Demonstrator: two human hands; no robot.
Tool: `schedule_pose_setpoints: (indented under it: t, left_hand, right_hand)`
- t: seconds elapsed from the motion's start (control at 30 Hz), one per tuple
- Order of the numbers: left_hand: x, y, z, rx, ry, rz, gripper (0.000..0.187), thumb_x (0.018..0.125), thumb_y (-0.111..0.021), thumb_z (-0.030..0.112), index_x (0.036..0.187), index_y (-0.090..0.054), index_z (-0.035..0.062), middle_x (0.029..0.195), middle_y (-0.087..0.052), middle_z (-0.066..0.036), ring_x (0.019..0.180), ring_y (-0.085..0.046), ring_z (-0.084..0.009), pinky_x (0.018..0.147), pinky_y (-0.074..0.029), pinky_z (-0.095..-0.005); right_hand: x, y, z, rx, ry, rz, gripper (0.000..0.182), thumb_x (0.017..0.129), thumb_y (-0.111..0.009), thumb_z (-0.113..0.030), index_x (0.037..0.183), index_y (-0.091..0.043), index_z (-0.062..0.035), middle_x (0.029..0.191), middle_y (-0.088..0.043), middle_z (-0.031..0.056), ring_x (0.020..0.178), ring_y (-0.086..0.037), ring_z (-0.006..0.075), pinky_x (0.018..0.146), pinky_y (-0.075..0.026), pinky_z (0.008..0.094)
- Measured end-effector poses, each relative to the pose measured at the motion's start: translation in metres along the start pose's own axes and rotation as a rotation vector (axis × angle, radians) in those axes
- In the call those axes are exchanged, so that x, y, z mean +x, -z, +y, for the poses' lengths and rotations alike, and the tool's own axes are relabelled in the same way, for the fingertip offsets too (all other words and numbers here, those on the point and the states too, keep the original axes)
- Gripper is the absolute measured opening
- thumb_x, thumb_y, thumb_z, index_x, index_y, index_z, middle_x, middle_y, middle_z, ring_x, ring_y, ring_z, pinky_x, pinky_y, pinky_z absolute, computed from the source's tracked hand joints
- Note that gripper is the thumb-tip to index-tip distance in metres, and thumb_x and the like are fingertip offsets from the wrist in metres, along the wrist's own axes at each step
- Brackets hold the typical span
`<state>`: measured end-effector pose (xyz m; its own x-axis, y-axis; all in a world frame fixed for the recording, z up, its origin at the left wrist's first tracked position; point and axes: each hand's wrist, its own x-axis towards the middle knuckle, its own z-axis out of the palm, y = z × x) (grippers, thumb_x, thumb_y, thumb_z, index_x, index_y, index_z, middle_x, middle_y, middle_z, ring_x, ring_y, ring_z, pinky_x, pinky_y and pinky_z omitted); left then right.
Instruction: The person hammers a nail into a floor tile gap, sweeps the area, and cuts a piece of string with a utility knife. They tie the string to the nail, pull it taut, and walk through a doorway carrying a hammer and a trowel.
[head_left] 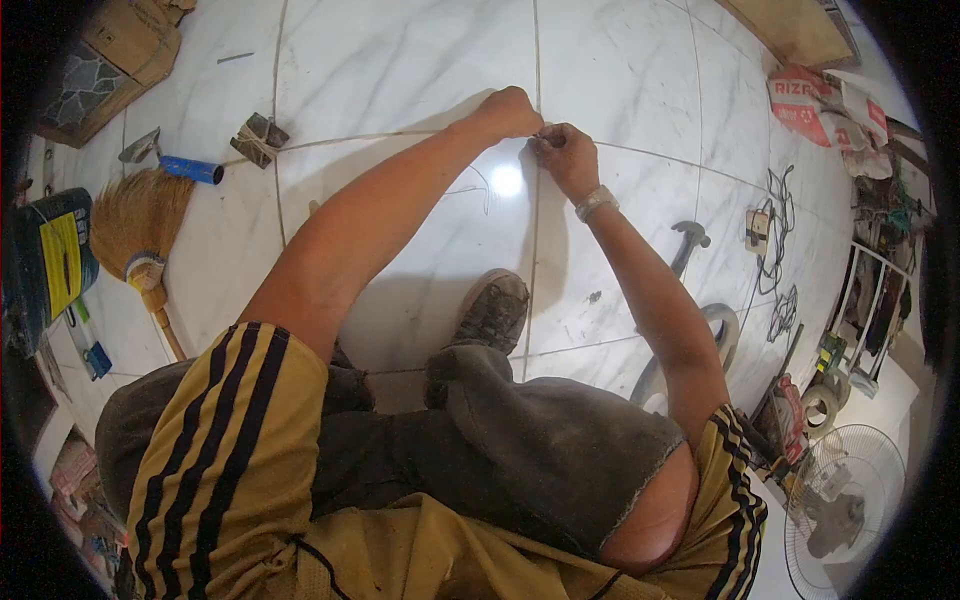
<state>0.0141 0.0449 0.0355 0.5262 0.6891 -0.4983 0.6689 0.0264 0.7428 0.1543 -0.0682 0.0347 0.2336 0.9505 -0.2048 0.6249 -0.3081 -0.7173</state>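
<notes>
Out in front of me, my left hand [508, 114] and my right hand [568, 158] meet just above the tiled floor [400, 60]. The fingers of my left hand are curled closed. My right hand pinches close beside it, with a band on the wrist. Whatever sits between the fingertips is too small to make out. A thin loop of wire or string [486, 192] lies on the tiles below my hands, beside a bright light reflection. To the right of my right forearm lies a hammer [688, 242].
A broom [140, 215], a blue tube [192, 169] and a string-tied block [260, 140] lie to the left. On the right are a corded outlet box [757, 231], a red-and-white bag [815, 108] and a fan [845, 500]. A grey ring-shaped object [725, 335] lies partly behind my right forearm.
</notes>
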Motion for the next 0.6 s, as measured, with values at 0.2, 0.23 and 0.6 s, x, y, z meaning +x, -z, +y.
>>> schedule_pose_setpoints:
  t: [0.2, 0.23, 0.6]
  left_hand:
    - [-0.004, 0.004, 0.000, 0.064, -0.021, -0.056, 0.043, 0.070, -0.079, 0.032, 0.088, -0.073, -0.0064, 0.094, -0.073, -0.025, 0.088, -0.072, -0.0349, 0.077, -0.058, -0.0406]
    - [0.001, -0.002, -0.004, 0.090, -0.030, -0.033, 0.044, 0.070, -0.079, 0.033, 0.089, -0.073, -0.0063, 0.095, -0.073, -0.025, 0.089, -0.072, -0.0348, 0.077, -0.058, -0.0406]
    - [-0.003, 0.001, 0.001, 0.115, -0.096, -0.128, 0.030, 0.074, -0.067, 0.019, 0.089, -0.074, -0.0058, 0.097, -0.072, -0.028, 0.094, -0.072, -0.0382, 0.079, -0.057, -0.0427]
  right_hand:
    - [0.002, 0.005, 0.000, 0.251, -0.155, -0.066, 0.029, 0.097, -0.064, -0.023, 0.098, -0.071, 0.0054, 0.075, -0.073, 0.0130, 0.063, -0.069, 0.0179, 0.064, -0.056, 0.0325]
    - [0.001, 0.004, -0.002, 0.254, -0.168, -0.054, 0.028, 0.097, -0.063, -0.021, 0.098, -0.071, 0.0055, 0.075, -0.073, 0.0124, 0.063, -0.069, 0.0174, 0.063, -0.056, 0.0320]
    - [-0.003, 0.008, -0.009, 0.394, -0.260, -0.049, 0.017, 0.093, -0.067, -0.009, 0.098, -0.071, 0.0063, 0.077, -0.071, 0.0088, 0.063, -0.065, 0.0136, 0.059, -0.054, 0.0285]
